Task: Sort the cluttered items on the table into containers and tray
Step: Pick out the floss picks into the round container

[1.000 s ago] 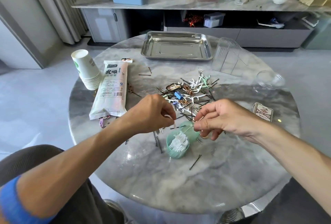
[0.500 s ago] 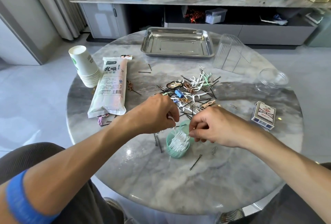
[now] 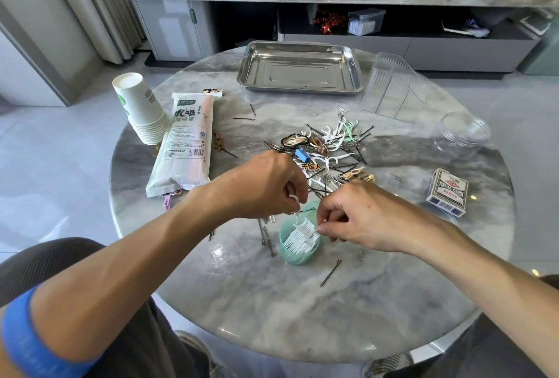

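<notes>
A small teal cup (image 3: 295, 256) stands near the table's front, packed with white floss picks (image 3: 301, 237). My left hand (image 3: 269, 185) hovers just above its left rim and pinches a white floss pick whose tip points down into the cup. My right hand (image 3: 360, 220) is at the cup's right rim, its fingertips pinching another white pick over the packed ones. Behind both hands lies a pile of clutter (image 3: 329, 151): floss picks, black bobby pins, hair clips, paper clips and a blue binder clip.
A steel tray (image 3: 299, 67) sits at the back, with a clear ribbed holder (image 3: 390, 86) and a clear round tub (image 3: 464, 131) to its right. Playing cards (image 3: 447, 191) lie right; paper cups (image 3: 140, 108) and a straw pack (image 3: 184, 143) lie left. Loose bobby pins (image 3: 331, 272) surround the cup.
My right hand has moved down and left from above the pile to the cup's rim. My left hand stayed at the cup, lowering its pick slightly.
</notes>
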Tool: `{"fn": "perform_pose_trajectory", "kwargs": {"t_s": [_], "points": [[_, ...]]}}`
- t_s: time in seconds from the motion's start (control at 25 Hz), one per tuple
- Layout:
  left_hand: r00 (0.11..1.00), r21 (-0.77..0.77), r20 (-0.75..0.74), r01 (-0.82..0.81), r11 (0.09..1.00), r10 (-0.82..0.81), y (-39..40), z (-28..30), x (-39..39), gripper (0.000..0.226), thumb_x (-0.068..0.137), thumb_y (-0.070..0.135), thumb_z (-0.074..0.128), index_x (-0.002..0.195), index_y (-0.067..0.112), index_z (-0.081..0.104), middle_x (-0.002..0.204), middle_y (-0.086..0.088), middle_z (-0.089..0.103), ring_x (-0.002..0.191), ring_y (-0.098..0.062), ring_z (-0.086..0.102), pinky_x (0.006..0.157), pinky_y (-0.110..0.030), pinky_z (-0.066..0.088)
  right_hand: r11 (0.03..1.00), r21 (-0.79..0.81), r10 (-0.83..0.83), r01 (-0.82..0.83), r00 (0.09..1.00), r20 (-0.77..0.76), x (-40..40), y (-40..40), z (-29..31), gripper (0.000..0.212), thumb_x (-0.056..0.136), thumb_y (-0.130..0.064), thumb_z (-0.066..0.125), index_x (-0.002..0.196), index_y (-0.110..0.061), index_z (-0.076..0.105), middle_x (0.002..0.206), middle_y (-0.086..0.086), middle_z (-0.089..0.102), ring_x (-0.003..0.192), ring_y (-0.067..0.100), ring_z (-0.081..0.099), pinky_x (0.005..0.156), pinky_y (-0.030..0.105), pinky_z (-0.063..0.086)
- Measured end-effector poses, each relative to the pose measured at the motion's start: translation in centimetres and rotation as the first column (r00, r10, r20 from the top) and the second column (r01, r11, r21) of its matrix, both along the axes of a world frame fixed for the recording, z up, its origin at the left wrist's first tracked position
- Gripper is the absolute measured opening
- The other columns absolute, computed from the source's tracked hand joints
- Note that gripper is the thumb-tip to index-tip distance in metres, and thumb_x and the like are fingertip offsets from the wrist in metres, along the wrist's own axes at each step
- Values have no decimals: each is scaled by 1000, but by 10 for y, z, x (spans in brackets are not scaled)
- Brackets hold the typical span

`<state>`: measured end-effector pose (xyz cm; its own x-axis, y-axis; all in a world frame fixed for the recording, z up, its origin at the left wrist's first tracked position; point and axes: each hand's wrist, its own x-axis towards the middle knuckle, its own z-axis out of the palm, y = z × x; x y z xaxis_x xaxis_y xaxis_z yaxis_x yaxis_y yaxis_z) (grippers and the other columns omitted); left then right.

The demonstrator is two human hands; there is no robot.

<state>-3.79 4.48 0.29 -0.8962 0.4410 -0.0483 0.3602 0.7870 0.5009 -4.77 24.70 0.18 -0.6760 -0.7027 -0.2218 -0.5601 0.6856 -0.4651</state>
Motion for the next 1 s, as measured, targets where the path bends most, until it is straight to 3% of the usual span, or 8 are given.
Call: {"fn": "perform_pose_trajectory", "kwargs": {"t_s": [0.12,0.24,0.36,0.56,0.76,0.84,1.0], "points": [[999,-114,-16,31,993,-33,5,-12,-1,15,78,13,76,91,20,77,81,8,72,64,0,57,57,-6,39,1000,30,10,-9,999,-42,1,-2,-1,8,89,-27,71,88,-20,74,77,-4,75,72,6,63,62,10,40],[999,-158,-17,29,987,-32,9,-24,-1,16,77,15,78,92,20,74,85,6,73,71,-3,58,59,-11,39,999,35,-1,4,997,-80,4,-6,-5,10,88,-26,70,87,-19,75,78,-2,75,69,8,59,64,19,40],[1000,-110,-1,7,994,-7,10,-30,-3,18,75,22,84,89,18,73,79,7,72,67,-4,59,55,-8,38,999,40,-2,7,993,-115,6,-9,-12,10,85,-25,69,85,-18,75,78,-1,73,67,8,53,65,22,40],[999,-59,49,-6,998,9,8,-32,-5,17,74,25,85,83,17,73,75,9,71,67,-4,65,58,-15,46,997,77,1,11,989,-149,3,-8,-15,12,82,-31,72,87,-20,74,78,-3,71,67,8,51,62,21,36],[995,-9,98,26,1000,-25,5,-29,-7,14,77,20,82,88,16,75,78,7,73,65,2,62,59,-10,46,995,98,19,-5,990,-143,1,-6,-11,18,80,-34,73,95,-24,76,83,-4,73,73,9,58,64,19,36],[997,9,70,21,1000,-22,3,-27,-11,6,79,15,75,85,16,77,78,6,74,66,0,64,62,-13,48,996,92,22,-8,988,-151,-3,-4,-8,19,80,-35,74,96,-25,75,84,-5,73,73,7,57,66,21,40],[990,-11,8,-139,990,139,-7,-30,-40,16,86,13,63,87,15,78,83,4,76,71,-9,69,70,-24,56,993,112,-25,42,989,-146,-42,4,-4,13,81,-32,76,91,-25,75,78,-13,72,63,-2,58,62,15,45]]}}
